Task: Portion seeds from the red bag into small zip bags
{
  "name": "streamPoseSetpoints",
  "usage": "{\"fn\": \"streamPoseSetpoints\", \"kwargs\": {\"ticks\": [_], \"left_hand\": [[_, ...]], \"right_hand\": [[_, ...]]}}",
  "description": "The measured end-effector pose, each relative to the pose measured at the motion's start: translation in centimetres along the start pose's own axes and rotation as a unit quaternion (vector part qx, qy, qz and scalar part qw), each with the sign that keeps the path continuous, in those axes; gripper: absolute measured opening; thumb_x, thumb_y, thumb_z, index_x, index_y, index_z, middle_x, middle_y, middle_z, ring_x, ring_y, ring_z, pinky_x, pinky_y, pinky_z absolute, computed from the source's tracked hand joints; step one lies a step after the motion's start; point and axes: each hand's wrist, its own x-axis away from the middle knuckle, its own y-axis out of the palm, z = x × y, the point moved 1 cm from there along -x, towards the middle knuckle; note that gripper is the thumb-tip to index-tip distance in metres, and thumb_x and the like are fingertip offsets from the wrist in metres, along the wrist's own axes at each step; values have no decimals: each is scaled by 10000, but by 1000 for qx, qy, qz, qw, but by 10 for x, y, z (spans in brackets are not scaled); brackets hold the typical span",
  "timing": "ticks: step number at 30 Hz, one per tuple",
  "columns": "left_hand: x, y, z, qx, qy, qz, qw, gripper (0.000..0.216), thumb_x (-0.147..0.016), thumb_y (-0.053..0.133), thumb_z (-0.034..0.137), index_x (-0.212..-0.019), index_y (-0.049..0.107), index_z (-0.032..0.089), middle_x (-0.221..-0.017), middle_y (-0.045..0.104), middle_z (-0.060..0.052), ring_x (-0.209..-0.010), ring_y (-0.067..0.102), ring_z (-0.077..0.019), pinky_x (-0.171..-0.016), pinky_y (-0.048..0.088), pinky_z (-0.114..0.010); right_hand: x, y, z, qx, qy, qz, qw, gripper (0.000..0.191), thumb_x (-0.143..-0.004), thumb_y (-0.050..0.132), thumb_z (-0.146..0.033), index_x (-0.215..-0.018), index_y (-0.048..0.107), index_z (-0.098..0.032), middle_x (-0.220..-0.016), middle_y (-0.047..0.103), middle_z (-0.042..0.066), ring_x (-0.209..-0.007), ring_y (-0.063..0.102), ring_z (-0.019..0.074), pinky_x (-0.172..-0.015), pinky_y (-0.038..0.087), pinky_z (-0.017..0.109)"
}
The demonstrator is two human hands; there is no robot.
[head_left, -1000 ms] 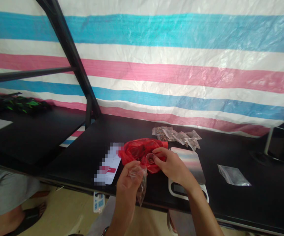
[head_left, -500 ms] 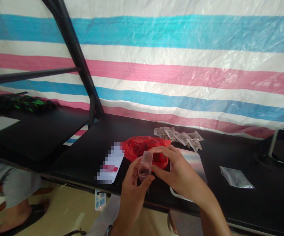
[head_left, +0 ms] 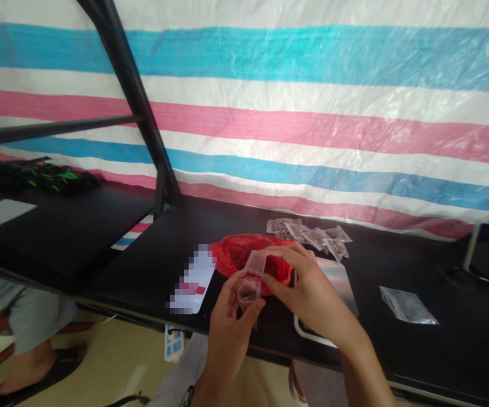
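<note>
- What has just been changed?
- The small clear cup [head_left: 255, 262] was held mouth-up a second ago, with something brown seen inside; now it is tilted over the opening of a clear pouch [head_left: 249, 291], its rim apparently turned down
- How are the two held?
- The cup is pinched between thumb and fingertips of the right hand [head_left: 310, 288]. The pouch is gripped by the left hand [head_left: 232, 319], its mouth spread round just below and near of the cup
- What is meant by that for the work?
- Scooping seems to have given way to emptying into the pouch; whether anything is left in the cup cannot be told. Spilling could be caused if the pouch mouth were let sag
- And what is found around?
- The red bag [head_left: 230, 250] is spread open just beyond the hands, filled packets [head_left: 315, 237] are heaped at the far side, and the scale [head_left: 341, 282] is partly covered by the right hand
</note>
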Motion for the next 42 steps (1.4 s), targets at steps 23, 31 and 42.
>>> {"fn": "streamPoseSetpoints", "kwargs": {"ticks": [23,31,42], "left_hand": [[-9,-22,16,-6,-56,119,991,719,-675,941,634,-1174,675,189,-917,769,-27,-722,692,-154,-612,555,-234],[-14,-22,11,16,-56,95,994,717,-668,947,631,-1168,680,192,-911,774,-26,-724,700,-155,-640,567,-241],[-15,-15,18,80,-64,135,985,781,-609,977,659,-1167,652,220,-870,789,5,-680,739,-148,-618,590,-225]], "right_hand": [[-26,57,21,164,60,-58,983,209,-960,695,-168,-1152,732,-243,-1194,801,52,-1129,633,296,-1004,373,444],[-23,60,16,161,68,-98,980,232,-953,710,-181,-1178,739,-231,-1169,797,62,-1159,626,295,-1015,374,434],[-15,66,16,38,102,-57,992,174,-905,717,-164,-1068,746,-218,-1005,824,44,-1000,723,250,-991,435,404]]}}
